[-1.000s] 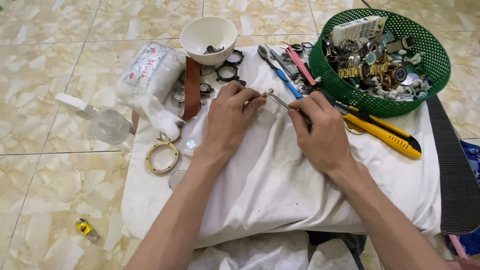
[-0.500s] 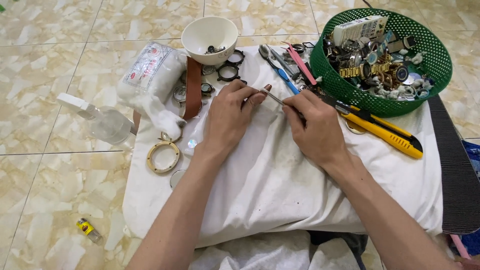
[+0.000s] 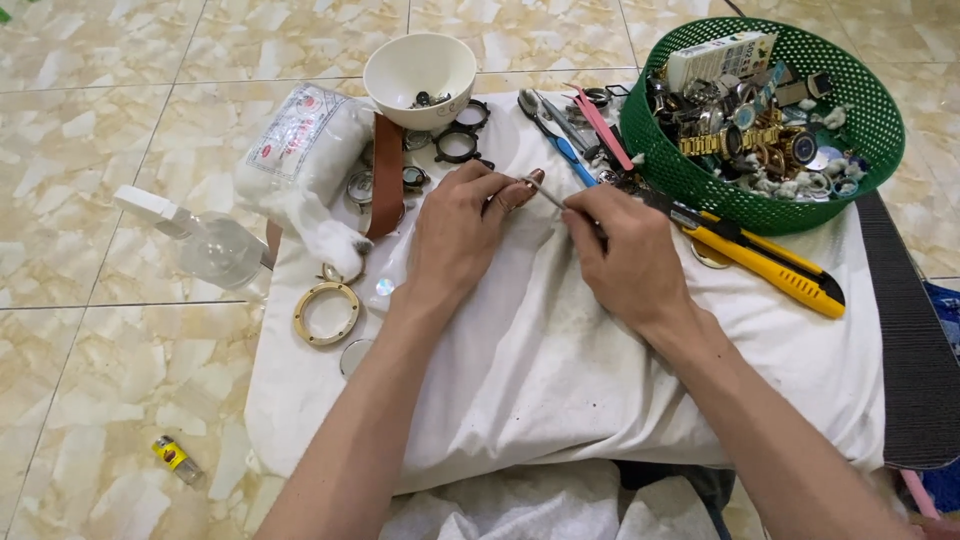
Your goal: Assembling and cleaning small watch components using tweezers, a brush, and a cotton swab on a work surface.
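Both hands meet at frame centre over one white cloth (image 3: pixel 560 380) spread on the tiled floor. Left hand (image 3: pixel 462 235) pinches a small ring-shaped part (image 3: pixel 508 200) between thumb and fingers, just above centre. Right hand (image 3: pixel 625 260) grips a thin metal tool (image 3: pixel 548 194), its tip touching that part.

Counts, largest first: one green basket (image 3: pixel 868 160), upper right, heaped with watch parts. One bag of cotton (image 3: pixel 300 150), upper left, resting on the cloth edge. One clear spray bottle (image 3: pixel 205 240) on the tiles, left. One white bowl (image 3: pixel 420 68), top centre, with a few dark bits inside. One yellow utility knife (image 3: pixel 770 265), right of the right hand, just below the basket. One brown strap (image 3: pixel 386 175) beside the cotton. One gold ring frame (image 3: pixel 326 313), lower left of the cloth. One small yellow lighter (image 3: pixel 176 460), bottom left on the tiles.

Versus 0.5 s ago: hands keep the same grips and place; tool angle nearly unchanged.
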